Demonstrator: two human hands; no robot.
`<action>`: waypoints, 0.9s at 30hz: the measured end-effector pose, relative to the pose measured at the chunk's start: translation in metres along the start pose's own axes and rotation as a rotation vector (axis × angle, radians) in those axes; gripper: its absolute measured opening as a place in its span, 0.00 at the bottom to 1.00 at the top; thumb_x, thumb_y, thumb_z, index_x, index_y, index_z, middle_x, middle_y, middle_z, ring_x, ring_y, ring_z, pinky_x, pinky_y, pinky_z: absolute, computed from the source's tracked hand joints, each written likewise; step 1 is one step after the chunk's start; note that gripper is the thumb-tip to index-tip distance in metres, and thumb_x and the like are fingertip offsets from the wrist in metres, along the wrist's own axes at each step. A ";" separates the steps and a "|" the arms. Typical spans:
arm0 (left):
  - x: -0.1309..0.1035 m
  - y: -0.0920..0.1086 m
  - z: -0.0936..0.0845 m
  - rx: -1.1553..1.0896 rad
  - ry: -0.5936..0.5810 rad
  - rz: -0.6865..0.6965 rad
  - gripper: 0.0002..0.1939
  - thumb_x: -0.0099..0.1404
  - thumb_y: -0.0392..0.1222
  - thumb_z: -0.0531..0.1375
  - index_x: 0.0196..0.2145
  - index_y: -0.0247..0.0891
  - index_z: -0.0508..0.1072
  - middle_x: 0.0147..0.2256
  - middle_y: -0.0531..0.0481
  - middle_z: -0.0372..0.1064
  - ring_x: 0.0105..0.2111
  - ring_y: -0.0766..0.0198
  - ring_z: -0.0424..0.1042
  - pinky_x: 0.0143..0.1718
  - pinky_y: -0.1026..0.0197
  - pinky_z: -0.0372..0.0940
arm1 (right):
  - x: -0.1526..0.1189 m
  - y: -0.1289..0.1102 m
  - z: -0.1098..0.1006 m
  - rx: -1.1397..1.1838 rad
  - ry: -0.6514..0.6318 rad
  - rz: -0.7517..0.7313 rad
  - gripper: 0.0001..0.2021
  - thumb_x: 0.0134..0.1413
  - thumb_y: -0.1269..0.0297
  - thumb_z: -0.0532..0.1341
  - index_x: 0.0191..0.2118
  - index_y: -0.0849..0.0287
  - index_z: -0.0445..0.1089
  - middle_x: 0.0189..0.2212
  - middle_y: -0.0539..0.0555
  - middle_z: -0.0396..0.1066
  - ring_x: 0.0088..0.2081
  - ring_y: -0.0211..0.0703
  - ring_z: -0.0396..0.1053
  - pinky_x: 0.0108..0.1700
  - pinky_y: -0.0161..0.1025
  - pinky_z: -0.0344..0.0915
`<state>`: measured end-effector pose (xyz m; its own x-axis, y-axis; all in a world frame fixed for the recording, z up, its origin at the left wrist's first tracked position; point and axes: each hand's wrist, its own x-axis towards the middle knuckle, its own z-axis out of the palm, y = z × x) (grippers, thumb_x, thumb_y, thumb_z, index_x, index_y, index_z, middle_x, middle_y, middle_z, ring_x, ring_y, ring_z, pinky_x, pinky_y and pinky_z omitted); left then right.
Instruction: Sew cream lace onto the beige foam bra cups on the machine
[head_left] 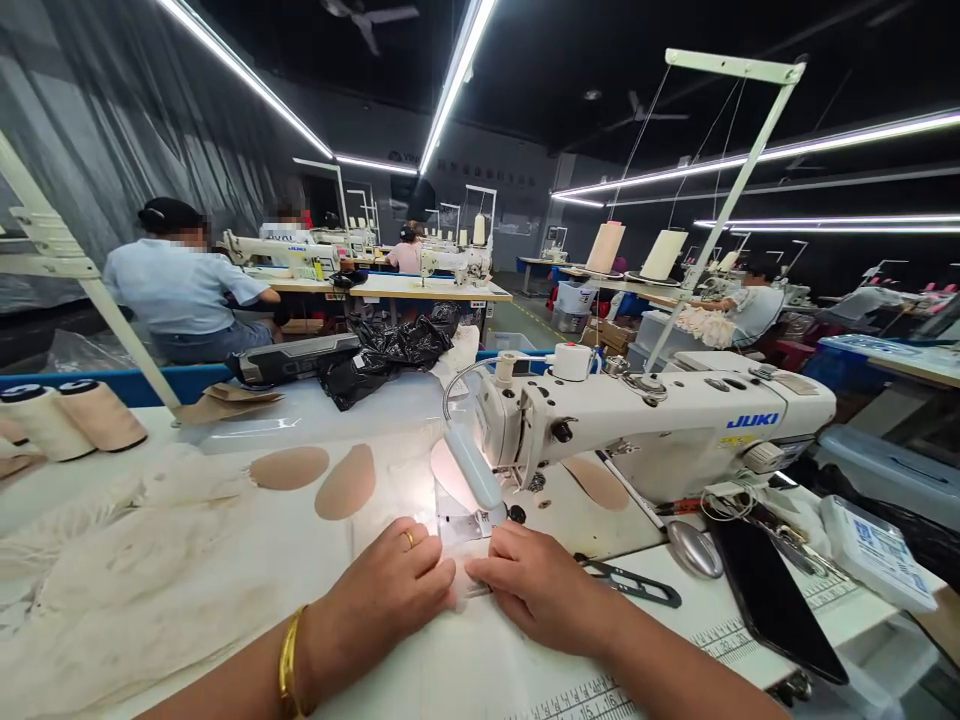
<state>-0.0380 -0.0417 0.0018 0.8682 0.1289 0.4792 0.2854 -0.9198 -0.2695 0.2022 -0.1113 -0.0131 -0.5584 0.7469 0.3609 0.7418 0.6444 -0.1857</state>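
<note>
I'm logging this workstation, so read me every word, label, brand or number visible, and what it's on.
"JUKI": near sewing machine
"JUKI": sewing machine behind, at left
"15", "16": ruler at the bottom edge
Too small or blurred: wall sign, clear box print, dark case lettering, yellow sticker.

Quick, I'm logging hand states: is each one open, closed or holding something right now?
Left hand: curled at the pale cloth; whether it's holding cannot be told.
Right hand: curled too, same cloth; holding cannot be told.
</note>
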 end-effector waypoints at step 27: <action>0.005 -0.011 0.027 -0.371 -0.033 -0.032 0.13 0.78 0.39 0.49 0.41 0.40 0.72 0.38 0.47 0.72 0.37 0.55 0.69 0.40 0.53 0.64 | -0.003 0.002 -0.016 0.124 -0.032 -0.071 0.15 0.57 0.77 0.54 0.43 0.55 0.74 0.31 0.50 0.64 0.33 0.43 0.59 0.36 0.39 0.57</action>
<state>-0.0261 -0.0208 -0.0149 0.8756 0.1664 0.4535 0.1515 -0.9860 0.0693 0.2113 -0.1145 -0.0003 -0.6209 0.7022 0.3484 0.6497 0.7097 -0.2725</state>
